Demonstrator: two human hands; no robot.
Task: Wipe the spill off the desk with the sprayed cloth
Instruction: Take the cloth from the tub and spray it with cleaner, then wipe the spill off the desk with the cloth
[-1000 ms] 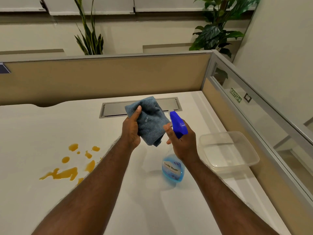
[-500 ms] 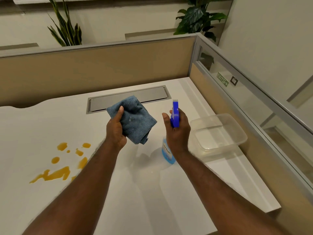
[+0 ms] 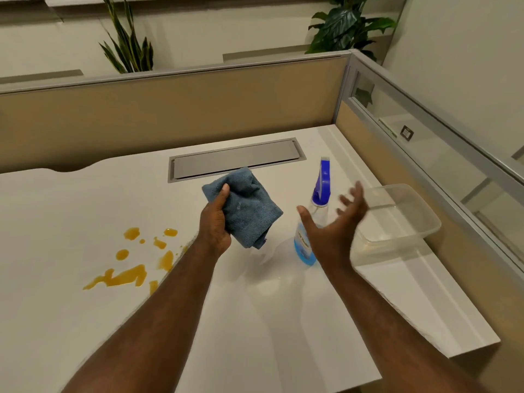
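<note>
Gripping a bunched blue cloth (image 3: 246, 209) with thumb across its front, the left hand (image 3: 214, 222) holds it raised above the white desk (image 3: 71, 211). The right hand (image 3: 334, 225) is spread wide, palm inward, holding nothing, just beside the upright spray bottle (image 3: 313, 219). An orange spill (image 3: 133, 259) lies in scattered puddles to the left, well apart from the cloth.

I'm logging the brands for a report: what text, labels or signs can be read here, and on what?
Spray bottle label: dark print, too blurred to read.
Green sign reflected in the glass partition: too blurred to read.
Small plaque beside it: nothing legible.
Cloth, tub, desk: no text.
</note>
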